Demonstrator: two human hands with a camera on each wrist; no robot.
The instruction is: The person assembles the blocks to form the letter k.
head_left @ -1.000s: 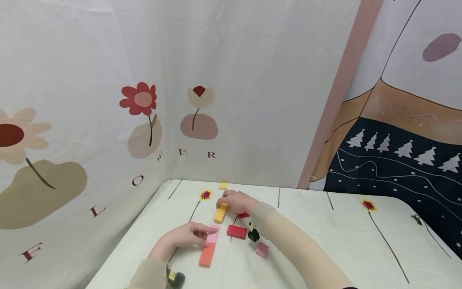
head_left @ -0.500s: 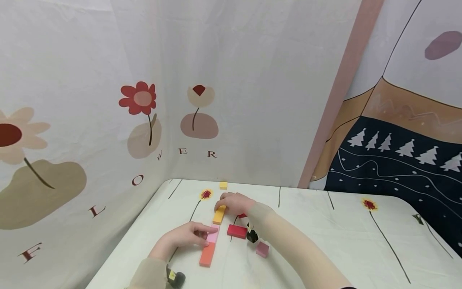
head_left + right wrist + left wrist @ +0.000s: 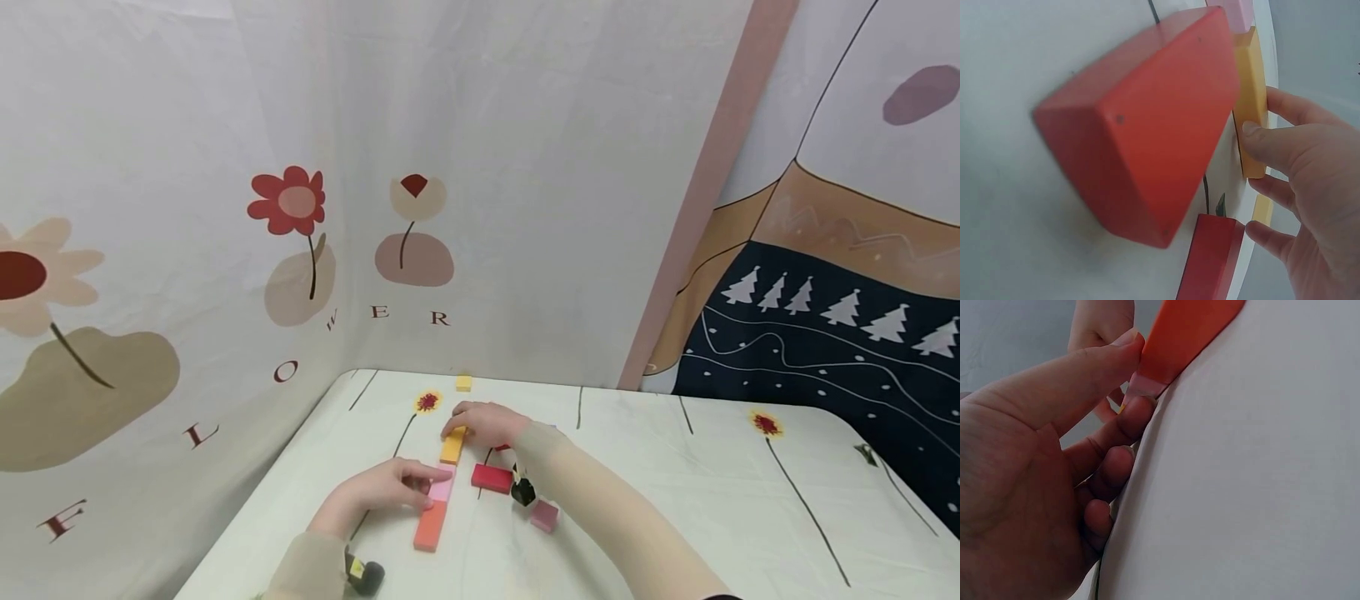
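In the head view, my left hand (image 3: 386, 487) holds the pink block (image 3: 441, 485), its thumb by the seam with the orange-red block (image 3: 430, 527). The left wrist view shows that thumb against the orange-red block (image 3: 1179, 337), the other fingers curled beneath. Farther up, my right hand (image 3: 487, 423) pinches a yellow block (image 3: 452, 448) between thumb and fingers, clearly seen on the yellow block (image 3: 1249, 81) in the right wrist view. The three blocks run in one line, the yellow one's near end at or very close to the pink one.
A red block (image 3: 492, 478) lies right of the line, and another red block (image 3: 502, 447) is partly hidden by the right hand. A dusty-pink block (image 3: 544, 516) sits under the right forearm. One small yellow block (image 3: 464, 383) stands at the back, near the curtain (image 3: 525, 333).
My right hand has shifted slightly left with the yellow block, bringing it into line with the pink one. The left hand has stayed in place.
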